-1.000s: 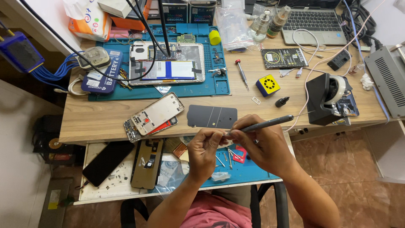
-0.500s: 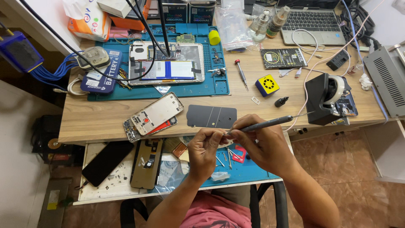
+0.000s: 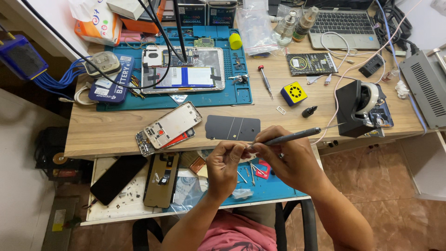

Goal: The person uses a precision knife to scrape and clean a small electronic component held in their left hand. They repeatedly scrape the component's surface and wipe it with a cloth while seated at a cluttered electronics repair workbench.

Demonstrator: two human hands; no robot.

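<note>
Screwdriver (image 3: 293,136) sits in our right hand (image 3: 290,160), tip meeting our left hand (image 3: 226,162), whose fingers pinch something too small to tell, above the open drawer (image 3: 116,211). Just beyond lie a dark panel (image 3: 232,128) and a phone frame (image 3: 173,124); 2 phones (image 3: 139,179) lie in the drawer.

Just left of the left hand (image 3: 226,165), a black phone screen (image 3: 118,179) lies face up in the drawer. Far beyond it, a white-and-orange printed bag (image 3: 95,22) stands at the surface's back corner, beside two dark boxes (image 3: 206,13). Beyond the right hand (image 3: 288,160) lie a clear plastic bag (image 3: 255,28) and a black card with a yellow ring (image 3: 311,63).
</note>
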